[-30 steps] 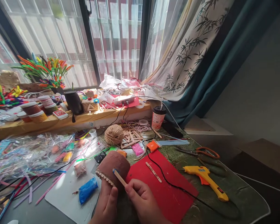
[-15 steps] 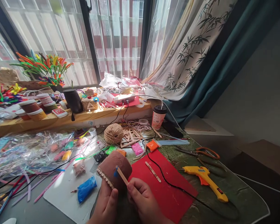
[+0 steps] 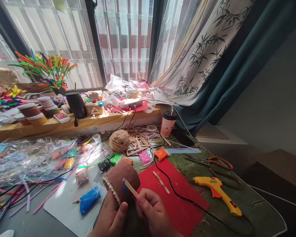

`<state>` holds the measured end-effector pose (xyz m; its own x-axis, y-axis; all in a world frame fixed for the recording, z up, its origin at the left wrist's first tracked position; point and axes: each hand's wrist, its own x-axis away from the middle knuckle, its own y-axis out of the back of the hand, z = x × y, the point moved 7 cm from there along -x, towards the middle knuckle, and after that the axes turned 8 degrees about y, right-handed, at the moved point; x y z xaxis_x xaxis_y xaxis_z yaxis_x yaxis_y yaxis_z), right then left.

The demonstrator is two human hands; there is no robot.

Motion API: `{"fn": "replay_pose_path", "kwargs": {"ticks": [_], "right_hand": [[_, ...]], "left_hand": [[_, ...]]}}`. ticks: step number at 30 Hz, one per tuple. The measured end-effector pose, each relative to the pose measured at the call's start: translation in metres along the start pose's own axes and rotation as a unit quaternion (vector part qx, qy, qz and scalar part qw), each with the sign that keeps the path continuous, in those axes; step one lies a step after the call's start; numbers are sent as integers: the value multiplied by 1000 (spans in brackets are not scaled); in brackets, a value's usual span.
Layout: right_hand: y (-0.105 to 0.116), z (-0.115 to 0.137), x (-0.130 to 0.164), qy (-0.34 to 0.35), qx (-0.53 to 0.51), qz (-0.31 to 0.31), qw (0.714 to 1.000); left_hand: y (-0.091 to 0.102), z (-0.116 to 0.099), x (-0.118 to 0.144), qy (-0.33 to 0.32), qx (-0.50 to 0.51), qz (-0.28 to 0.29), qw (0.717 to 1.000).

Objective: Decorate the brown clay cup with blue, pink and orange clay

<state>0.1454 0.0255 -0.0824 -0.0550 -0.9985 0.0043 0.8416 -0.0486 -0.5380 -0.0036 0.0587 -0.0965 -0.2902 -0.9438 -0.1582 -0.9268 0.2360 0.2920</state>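
Fingers (image 3: 144, 202) of the right hand (image 3: 153, 214) pinch a wooden stick (image 3: 130, 188); the left hand (image 3: 112, 219) seemingly grips the brown clay figure (image 3: 122, 179).

Both hands sit low at the bottom edge, close together. The left hand (image 3: 112, 218) is cupped upward, thumb raised and pressed forward — fingers hidden. The right hand (image 3: 153, 214) is curled in a pencil-like pinch, thumb and forefinger closed, knuckles up — wrist cut off by the frame.
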Motion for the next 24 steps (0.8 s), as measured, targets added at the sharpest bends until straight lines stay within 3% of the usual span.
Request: {"fn": "replay_pose_path", "kwargs": {"ticks": [3,7,11,16,24], "right_hand": [[1,-1,0,0,20,-6,1000],[3,-5,-4,-30,52,-15,998],[5,-5,-5,-45,1,-20,999],[9,3,-3,-5,-45,-48,998],[7,0,-4,10,-3,-23,1000]], "left_hand": [[0,0,-1,-43,-43,28,998],[4,-6,-5,-68,-89,25,993],[3,-14,-13,-37,-121,19,992],[1,-18,-17,2,-109,-1,994],[-4,-17,-13,-19,-98,14,995]]}}
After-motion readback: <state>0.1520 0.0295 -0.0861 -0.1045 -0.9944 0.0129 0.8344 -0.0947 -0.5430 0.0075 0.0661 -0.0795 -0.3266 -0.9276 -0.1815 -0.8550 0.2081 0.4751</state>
